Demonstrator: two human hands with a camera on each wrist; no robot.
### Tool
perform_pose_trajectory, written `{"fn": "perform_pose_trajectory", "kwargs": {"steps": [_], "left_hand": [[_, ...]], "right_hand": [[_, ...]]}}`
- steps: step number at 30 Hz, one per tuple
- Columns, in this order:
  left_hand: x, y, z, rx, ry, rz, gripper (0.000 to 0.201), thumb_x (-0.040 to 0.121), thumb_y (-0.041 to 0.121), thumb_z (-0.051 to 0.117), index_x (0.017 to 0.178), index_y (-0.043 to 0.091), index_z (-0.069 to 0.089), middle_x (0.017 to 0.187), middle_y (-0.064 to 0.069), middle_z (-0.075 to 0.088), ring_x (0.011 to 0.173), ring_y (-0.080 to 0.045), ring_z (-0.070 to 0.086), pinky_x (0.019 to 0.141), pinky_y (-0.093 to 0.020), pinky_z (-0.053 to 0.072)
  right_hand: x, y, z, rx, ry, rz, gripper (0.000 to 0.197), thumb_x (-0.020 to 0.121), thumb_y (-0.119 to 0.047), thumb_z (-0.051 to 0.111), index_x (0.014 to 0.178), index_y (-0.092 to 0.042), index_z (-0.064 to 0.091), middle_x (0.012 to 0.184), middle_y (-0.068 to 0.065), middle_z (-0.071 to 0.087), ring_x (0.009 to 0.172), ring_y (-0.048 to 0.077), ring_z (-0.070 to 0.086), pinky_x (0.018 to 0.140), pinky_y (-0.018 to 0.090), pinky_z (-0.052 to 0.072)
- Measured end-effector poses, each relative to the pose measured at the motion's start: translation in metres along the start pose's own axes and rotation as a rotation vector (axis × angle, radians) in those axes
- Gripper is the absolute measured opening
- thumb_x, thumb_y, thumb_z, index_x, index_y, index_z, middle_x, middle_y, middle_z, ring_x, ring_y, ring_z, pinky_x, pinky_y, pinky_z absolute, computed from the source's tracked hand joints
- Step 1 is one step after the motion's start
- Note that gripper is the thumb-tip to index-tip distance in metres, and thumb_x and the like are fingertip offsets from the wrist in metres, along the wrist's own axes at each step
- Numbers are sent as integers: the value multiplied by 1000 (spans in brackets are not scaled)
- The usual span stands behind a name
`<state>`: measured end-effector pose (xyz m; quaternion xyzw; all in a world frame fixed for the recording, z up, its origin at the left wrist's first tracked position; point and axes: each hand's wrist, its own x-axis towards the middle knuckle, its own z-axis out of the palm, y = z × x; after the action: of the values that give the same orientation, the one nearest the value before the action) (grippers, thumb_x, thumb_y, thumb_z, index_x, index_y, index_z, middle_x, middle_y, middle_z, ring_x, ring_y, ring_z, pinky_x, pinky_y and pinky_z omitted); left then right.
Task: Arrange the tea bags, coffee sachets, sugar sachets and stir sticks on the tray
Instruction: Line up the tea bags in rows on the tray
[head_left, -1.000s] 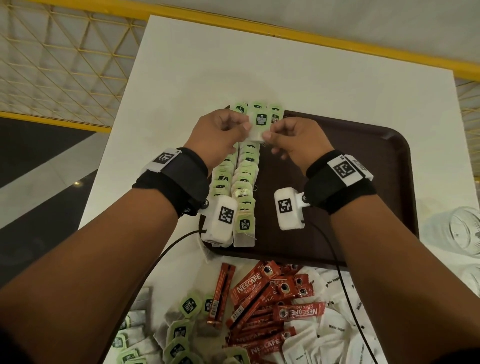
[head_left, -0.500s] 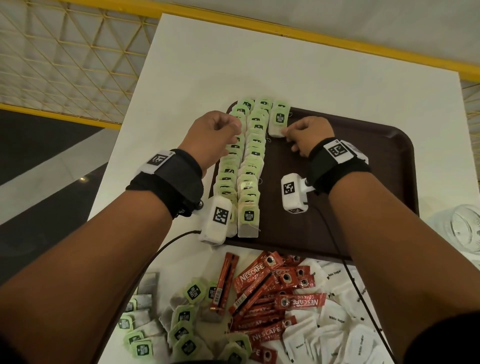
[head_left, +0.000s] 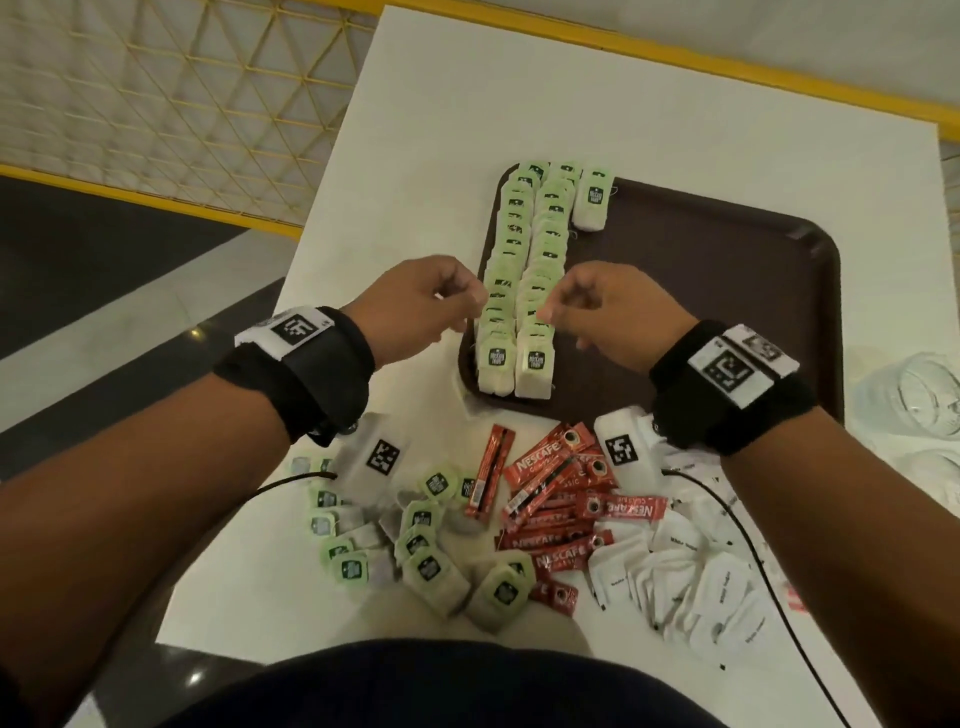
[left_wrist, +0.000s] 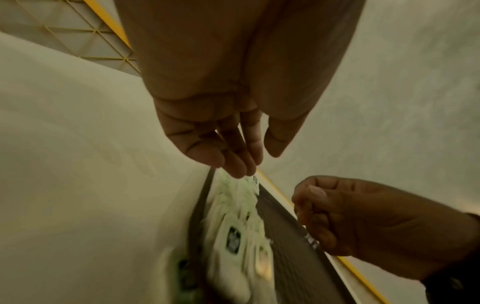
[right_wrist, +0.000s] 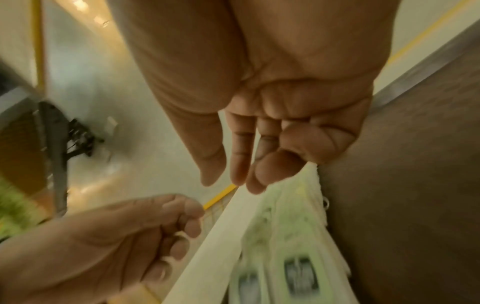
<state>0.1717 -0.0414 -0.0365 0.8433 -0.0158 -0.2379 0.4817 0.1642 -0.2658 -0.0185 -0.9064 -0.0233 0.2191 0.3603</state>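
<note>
A brown tray carries two long rows of green tea bags along its left side. A single tea bag lies beside them at the far end. My left hand and right hand hover over the near end of the rows, fingers loosely curled, holding nothing. The wrist views show the left hand and the right hand empty above the blurred tea bags. Loose tea bags, red coffee sachets and white sugar sachets lie on the table before the tray.
The white table ends at a yellow rail behind and drops to the floor on the left. Clear glass jars stand at the right edge. The tray's right half is bare. Black camera cables trail over the sachets.
The right hand set a tea bag down at the tray's far end and let it go. Both hands drew back toward the near end of the rows, now empty.
</note>
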Motion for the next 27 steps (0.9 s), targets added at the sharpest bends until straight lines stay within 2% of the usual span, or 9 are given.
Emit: {"fn": "perform_pose_trajectory", "kwargs": {"steps": [4,8,12,16,19,24,27], "left_hand": [[-39,-25,-3,129,-27,3,13,95,29,59,99,18,66,89,7,67,79,-9,66,62,-16,45],[-69,-54,-14,291,-59,1,12,95,28,61,100,19,67,89,14,61,77,-2,56,65,-8,38],[-93,-79,-29,472,-134,-60,19,92,31,64,107,20,65,105,5,61,91,-15,60,79,-27,46],[-109,-97,-44,641,-192,-109,33,90,22,65,122,24,59,123,-1,54,109,-18,55,91,-30,45],[-116,-103,-49,700,-256,-116,49,83,30,72,128,30,53,127,3,50,114,-18,49,96,-37,46],[-122,-106,-33,824,-300,-73,84,67,58,79,138,32,41,135,8,42,123,-19,44,97,-43,44],[-121,-110,-23,928,-275,-26,81,69,59,77,134,29,42,130,6,44,117,-21,46,92,-41,42]], "right_hand": [[-36,-13,44,-140,-193,-52,13,86,-34,70,91,-22,67,87,-5,66,80,11,60,68,25,47],[-57,-24,86,-312,-341,-97,22,87,-34,68,103,-19,66,95,-4,65,84,13,59,76,29,49],[-72,-36,120,-432,-415,-152,45,84,-43,69,123,-24,55,112,-2,57,101,17,57,82,29,43],[-82,-45,145,-572,-443,-188,79,74,-53,75,138,-23,41,124,4,46,109,25,53,87,36,48],[-90,-45,160,-633,-439,-171,90,67,-62,76,137,-21,38,124,4,42,109,25,52,84,36,46],[-95,-46,172,-693,-392,-189,81,67,-51,81,131,-21,41,119,4,39,105,25,50,82,38,49],[-92,-49,175,-699,-375,-186,68,71,-45,80,124,-20,44,117,5,41,103,26,49,80,40,50]]}}
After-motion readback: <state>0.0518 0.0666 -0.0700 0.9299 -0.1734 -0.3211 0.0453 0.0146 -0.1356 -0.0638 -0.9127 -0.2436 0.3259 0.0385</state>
